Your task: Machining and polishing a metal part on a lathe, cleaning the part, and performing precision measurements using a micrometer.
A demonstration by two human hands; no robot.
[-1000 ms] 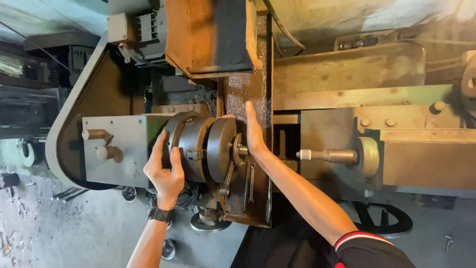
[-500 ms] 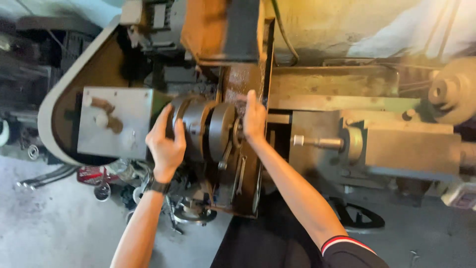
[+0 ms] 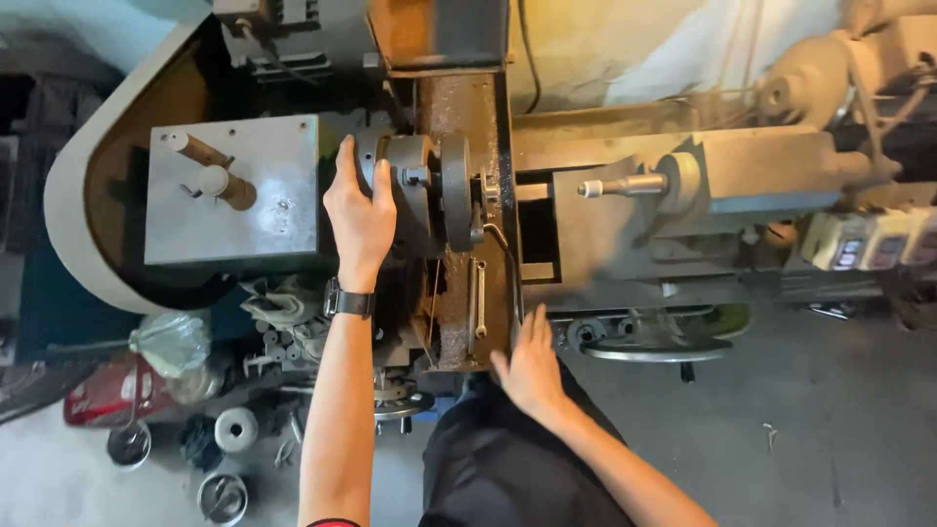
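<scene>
The left hand (image 3: 359,210) reaches up with the arm straight, palm and fingers wrapped over the chuck (image 3: 415,185) of the lathe (image 3: 625,205), gripping its rim. The right hand (image 3: 532,366) lies low at the near edge of the rusty carriage (image 3: 464,312), fingers spread flat, holding nothing, beside a handwheel (image 3: 644,346).

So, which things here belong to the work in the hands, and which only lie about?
In hand: left hand on the lathe chuck; right hand at the rusty carriage; wrench.

Lying about: plastic bag; small tins; handwheel.
</scene>
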